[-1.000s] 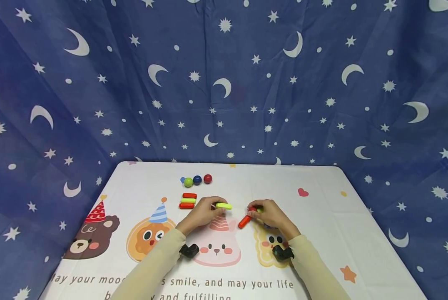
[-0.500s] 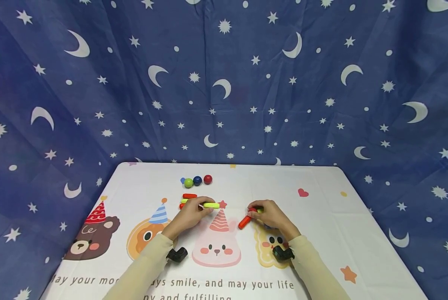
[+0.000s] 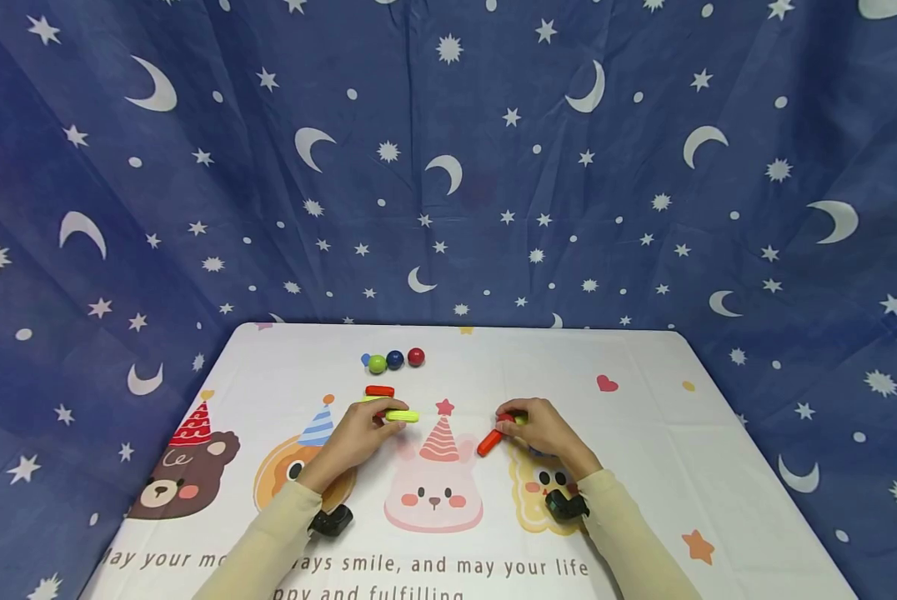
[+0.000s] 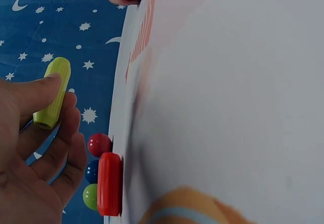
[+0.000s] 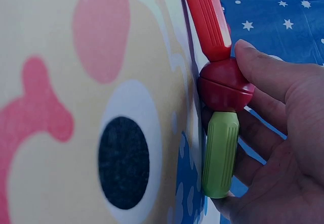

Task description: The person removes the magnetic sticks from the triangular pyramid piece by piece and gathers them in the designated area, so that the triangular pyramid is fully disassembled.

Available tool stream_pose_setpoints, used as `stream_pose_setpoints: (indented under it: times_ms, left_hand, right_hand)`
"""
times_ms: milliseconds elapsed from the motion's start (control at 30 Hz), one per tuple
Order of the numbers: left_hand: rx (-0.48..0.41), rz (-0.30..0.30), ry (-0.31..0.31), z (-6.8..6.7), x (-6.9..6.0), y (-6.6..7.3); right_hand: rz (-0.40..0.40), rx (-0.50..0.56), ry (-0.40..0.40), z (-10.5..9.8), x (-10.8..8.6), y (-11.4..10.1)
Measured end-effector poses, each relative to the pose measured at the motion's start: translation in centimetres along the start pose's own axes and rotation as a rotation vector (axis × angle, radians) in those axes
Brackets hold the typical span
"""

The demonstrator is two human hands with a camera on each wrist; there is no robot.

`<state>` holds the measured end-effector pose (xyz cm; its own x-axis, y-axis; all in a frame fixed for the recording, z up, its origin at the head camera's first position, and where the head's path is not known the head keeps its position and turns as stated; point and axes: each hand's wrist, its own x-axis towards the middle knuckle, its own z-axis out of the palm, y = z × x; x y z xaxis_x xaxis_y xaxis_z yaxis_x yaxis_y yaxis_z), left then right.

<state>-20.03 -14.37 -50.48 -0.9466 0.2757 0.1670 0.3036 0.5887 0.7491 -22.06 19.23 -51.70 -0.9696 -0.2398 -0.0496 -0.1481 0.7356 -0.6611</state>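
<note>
My left hand [image 3: 358, 433] pinches a yellow-green building rod [image 4: 54, 92] between thumb and fingers, over the left group of rods. Beneath and behind this hand lie a red rod [image 3: 379, 391] and a partly covered yellow-green rod [image 3: 372, 398]; another red rod there is mostly hidden. On the right, my right hand [image 3: 542, 429] grips a red ball [image 5: 226, 85], thumb on one side and fingers behind it. A red rod [image 5: 207, 21] and a green rod [image 5: 221, 155] extend from opposite sides of that ball, touching it.
Behind the rods, a green ball [image 3: 377, 364], a blue ball [image 3: 395, 360] and a red ball [image 3: 416, 357] stand in a row. The white table [image 3: 643, 358] has printed cartoons and lettering. A blue star-patterned curtain [image 3: 478, 250] hangs around its back and sides.
My left hand has moved left with the yellow-green rod, away from my right hand, and now covers part of the rod group. My right hand stays put with the red ball.
</note>
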Motion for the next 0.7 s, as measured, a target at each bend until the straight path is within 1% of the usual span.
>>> stream_pose_setpoints:
  times_ms: [100,167,267,333,433,533,700]
  left_hand:
    - [0.017,-0.013,0.005,-0.4,-0.3,-0.2]
    - [0.025,-0.01,0.007,-0.6,-0.4,-0.3]
    - [0.039,0.008,0.017,-0.8,-0.6,-0.7]
    - [0.049,0.033,0.034,-0.9,-0.7,-1.1]
    - [0.062,0.048,0.058,-1.2,-0.8,-1.6]
    - [0.064,0.043,0.07,-1.5,-0.9,-2.0]
    - [0.058,0.006,0.073,-2.1,-0.9,-2.5]
  right_hand:
    - [0.003,0.004,-0.003,0.0,0.1,0.1]
    - [0.004,0.003,-0.004,0.0,0.1,0.1]
    - [-0.004,-0.001,-0.005,-0.1,0.1,0.2]
    - [-0.009,-0.001,-0.003,0.0,0.2,0.3]
    - [-0.016,0.0,-0.002,0.0,0.2,0.4]
    - [-0.008,0.004,-0.004,0.0,0.2,0.4]
    - [0.009,0.013,-0.007,0.0,0.2,0.3]
